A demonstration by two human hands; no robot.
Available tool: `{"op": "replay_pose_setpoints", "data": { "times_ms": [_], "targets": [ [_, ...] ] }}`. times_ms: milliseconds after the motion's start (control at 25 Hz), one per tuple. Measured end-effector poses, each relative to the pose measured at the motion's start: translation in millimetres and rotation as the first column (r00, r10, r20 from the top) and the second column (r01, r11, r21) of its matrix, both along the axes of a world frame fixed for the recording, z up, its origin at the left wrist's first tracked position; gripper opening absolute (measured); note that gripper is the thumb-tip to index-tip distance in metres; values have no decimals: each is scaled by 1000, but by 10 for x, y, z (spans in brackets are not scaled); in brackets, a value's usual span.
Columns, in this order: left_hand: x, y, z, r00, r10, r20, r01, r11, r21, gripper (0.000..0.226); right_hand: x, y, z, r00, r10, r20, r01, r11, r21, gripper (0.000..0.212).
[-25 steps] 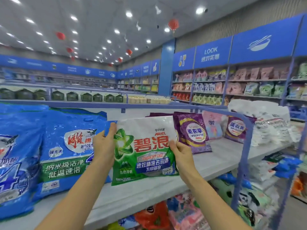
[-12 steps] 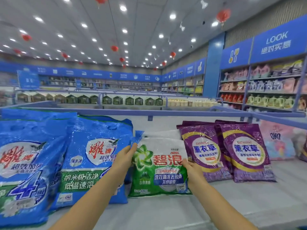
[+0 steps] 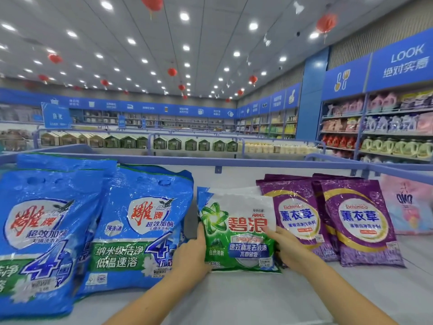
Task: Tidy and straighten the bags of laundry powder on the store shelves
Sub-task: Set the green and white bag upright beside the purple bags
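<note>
on the grey shelf (image 3: 234, 299), left grip (image 3: 192, 253) and right grip (image 3: 288, 247) clasp opposite sides of the green bag (image 3: 239, 231).

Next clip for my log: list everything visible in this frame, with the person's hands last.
green bag: one, green and white, centre of shelf, a white bag behind it
blue bags: two in front, more behind, blue, left of the green bag
purple bags: two in front, more behind, purple, right of the green bag
pink bag: one, pink, far right
shelf: one, grey, under the bags
rail: one, blue, behind the bags
lanterns: many, red, ceiling
wall shelves: blue-framed, far right, stocked with bottles and packs
left hand: holds the green bag's left edge
right hand: holds its right edge
</note>
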State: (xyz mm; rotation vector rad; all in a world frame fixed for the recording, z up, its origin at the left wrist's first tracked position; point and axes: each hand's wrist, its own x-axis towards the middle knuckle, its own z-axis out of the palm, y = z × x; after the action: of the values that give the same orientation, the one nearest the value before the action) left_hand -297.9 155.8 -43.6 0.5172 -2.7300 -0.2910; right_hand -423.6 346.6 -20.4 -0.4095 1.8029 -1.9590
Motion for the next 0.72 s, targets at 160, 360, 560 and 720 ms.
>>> {"op": "replay_pose_setpoints", "data": {
  "times_ms": [160,360,560,720],
  "targets": [
    [22,-25,22,998,21,53,-21,1000,-2,83,68,185,-49,929,213,-302,-51,883,466,49],
    [62,47,18,992,33,120,-20,994,-109,63,97,69,-199,845,107,-524,192,854,484,60],
    [157,90,33,996,22,81,-10,990,-143,68,258,108,-140,849,78,-522,205,863,462,63],
    [415,179,171,990,-21,-142,6,994,-106,81,470,183,125,672,-15,-740,391,856,338,59]
  ]
}}
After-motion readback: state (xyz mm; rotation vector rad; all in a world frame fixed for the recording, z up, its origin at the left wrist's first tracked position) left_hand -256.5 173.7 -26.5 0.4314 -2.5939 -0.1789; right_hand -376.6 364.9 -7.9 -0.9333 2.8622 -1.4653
